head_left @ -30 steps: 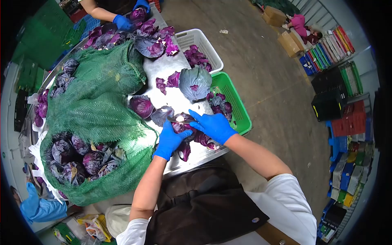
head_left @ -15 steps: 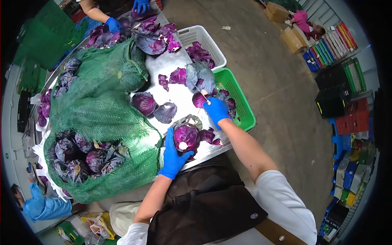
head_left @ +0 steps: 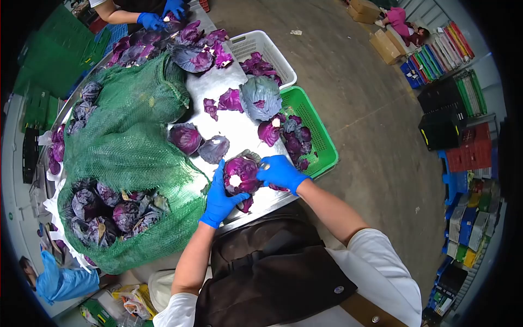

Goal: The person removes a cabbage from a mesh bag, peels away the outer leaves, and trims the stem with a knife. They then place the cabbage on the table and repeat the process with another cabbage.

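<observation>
A trimmed red cabbage (head_left: 242, 173) with a pale cut stem lies at the near edge of the metal table (head_left: 222, 131). My left hand (head_left: 219, 198), in a blue glove, grips it from the left with thumb and fingers spread round it. At its right side is my right hand (head_left: 283, 174), also gloved, with fingers closed round a small knife that is mostly hidden; only a pale bit of it shows. Loose outer leaves (head_left: 214, 149) and a cabbage half or piece (head_left: 186, 138) lie just beyond.
A green mesh sack (head_left: 125, 141) of cabbages covers the left side. Along the right edge stand a green crate (head_left: 321, 139) and a white crate (head_left: 283, 62) with purple leaves. Across the table, a co-worker's gloved hands (head_left: 158, 17) handle cabbage. Stacked crates (head_left: 468, 218) line the right wall.
My right hand has come back from the leaves by the green crate to the cabbage in my left hand. A large leaf there now lies flatter. The co-worker's hands have come together.
</observation>
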Motion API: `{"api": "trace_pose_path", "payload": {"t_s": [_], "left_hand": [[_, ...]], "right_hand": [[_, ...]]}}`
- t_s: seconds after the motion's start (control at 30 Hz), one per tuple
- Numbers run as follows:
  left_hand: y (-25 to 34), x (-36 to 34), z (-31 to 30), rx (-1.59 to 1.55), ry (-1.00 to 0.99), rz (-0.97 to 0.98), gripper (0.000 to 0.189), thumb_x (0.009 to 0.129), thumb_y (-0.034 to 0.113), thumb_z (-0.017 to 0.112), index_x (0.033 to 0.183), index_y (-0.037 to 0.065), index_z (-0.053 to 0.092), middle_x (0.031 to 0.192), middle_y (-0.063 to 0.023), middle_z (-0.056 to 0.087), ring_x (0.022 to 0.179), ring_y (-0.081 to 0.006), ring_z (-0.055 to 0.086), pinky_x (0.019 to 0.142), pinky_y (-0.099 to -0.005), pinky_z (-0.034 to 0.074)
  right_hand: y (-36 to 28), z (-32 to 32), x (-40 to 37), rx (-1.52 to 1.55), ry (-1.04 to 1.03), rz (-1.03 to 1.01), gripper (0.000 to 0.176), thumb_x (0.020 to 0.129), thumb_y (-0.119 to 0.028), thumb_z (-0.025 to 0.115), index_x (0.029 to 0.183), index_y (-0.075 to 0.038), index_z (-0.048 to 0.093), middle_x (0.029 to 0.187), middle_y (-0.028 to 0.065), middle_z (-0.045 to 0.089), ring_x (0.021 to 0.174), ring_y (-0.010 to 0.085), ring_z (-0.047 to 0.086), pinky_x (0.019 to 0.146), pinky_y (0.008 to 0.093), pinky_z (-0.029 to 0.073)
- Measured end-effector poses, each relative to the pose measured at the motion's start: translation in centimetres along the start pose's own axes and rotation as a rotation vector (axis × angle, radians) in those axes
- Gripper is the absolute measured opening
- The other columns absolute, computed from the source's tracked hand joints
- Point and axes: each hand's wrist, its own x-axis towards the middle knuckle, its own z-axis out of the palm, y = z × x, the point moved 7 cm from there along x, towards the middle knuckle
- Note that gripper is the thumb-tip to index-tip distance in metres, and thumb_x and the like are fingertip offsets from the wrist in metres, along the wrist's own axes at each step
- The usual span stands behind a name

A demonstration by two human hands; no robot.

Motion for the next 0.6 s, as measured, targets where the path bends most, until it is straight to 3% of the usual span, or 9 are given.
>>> {"api": "trace_pose_path", "payload": {"t_s": [0.1,0.2,0.3,0.4,0.5,0.53,0.6], "left_hand": [[0.3,-0.1,-0.1,-0.031,-0.022,0.036,0.119,0.06,0.021,0.092,0.153,0.004,0.018,0.142,-0.0188,0.044,0.127,-0.0296,0.049,0.109,-0.0391,0.039],[-0.4,-0.4,0.1,-0.006,-0.046,0.048,0.124,0.056,0.019,0.093,0.153,0.003,0.018,0.143,-0.0195,0.041,0.129,-0.0319,0.045,0.111,-0.0397,0.036],[0.4,-1.3,0.9,0.228,0.064,0.058,0.126,0.055,0.024,0.094,0.152,0.0,0.017,0.144,-0.0222,0.038,0.131,-0.0358,0.042,0.112,-0.0412,0.033],[2.1,-0.9,1.8,0.255,0.23,-0.06,0.125,0.059,0.031,0.091,0.151,-0.004,0.015,0.142,-0.0278,0.036,0.13,-0.0407,0.04,0.111,-0.0443,0.033],[2.8,-0.6,2.1,0.29,0.345,-0.102,0.122,0.062,0.03,0.089,0.151,-0.005,0.013,0.142,-0.03,0.036,0.128,-0.0421,0.041,0.109,-0.0458,0.034],[2.8,-0.6,2.2,0.276,0.337,-0.1,0.122,0.062,0.029,0.089,0.151,-0.005,0.013,0.142,-0.0298,0.036,0.127,-0.0422,0.041,0.109,-0.0457,0.034],[3.0,-0.8,2.1,0.232,0.313,-0.079,0.12,0.062,0.028,0.088,0.151,-0.004,0.015,0.142,-0.0277,0.036,0.129,-0.0408,0.04,0.11,-0.0448,0.033]], "right_hand": [[3.9,-4.9,0.6,-0.528,0.174,0.052,0.036,0.077,-0.032,0.071,0.096,-0.002,0.068,0.077,0.0163,0.07,0.07,0.0301,0.07,0.066,0.0404,0.055],[1.8,-5.3,-0.2,-0.639,0.404,-0.075,0.043,0.077,-0.043,0.072,0.098,-0.005,0.069,0.082,0.018,0.07,0.075,0.036,0.069,0.069,0.0442,0.055],[-2.0,-2.7,1.2,-0.272,0.374,-0.276,0.047,0.077,-0.05,0.075,0.098,-0.008,0.07,0.075,0.0148,0.069,0.065,0.0298,0.066,0.063,0.0417,0.053],[-1.4,-0.1,2.6,-0.205,-0.148,0.197,0.051,0.078,-0.054,0.074,0.099,-0.008,0.07,0.068,0.0101,0.064,0.057,0.0215,0.058,0.058,0.0381,0.048],[0.3,-0.3,4.4,-0.143,-0.198,0.214,0.048,0.08,-0.053,0.074,0.096,-0.007,0.07,0.063,0.0054,0.058,0.056,0.0151,0.048,0.056,0.0348,0.043],[1.8,-0.2,5.9,-0.163,-0.135,-0.034,0.042,0.084,-0.048,0.07,0.092,-0.007,0.069,0.067,0.0117,0.063,0.057,0.0223,0.058,0.059,0.0384,0.047],[1.1,-0.2,5.4,-0.524,0.049,-0.288,0.037,0.085,-0.044,0.067,0.09,-0.007,0.068,0.072,0.0165,0.066,0.063,0.0298,0.063,0.063,0.0422,0.05]]}}
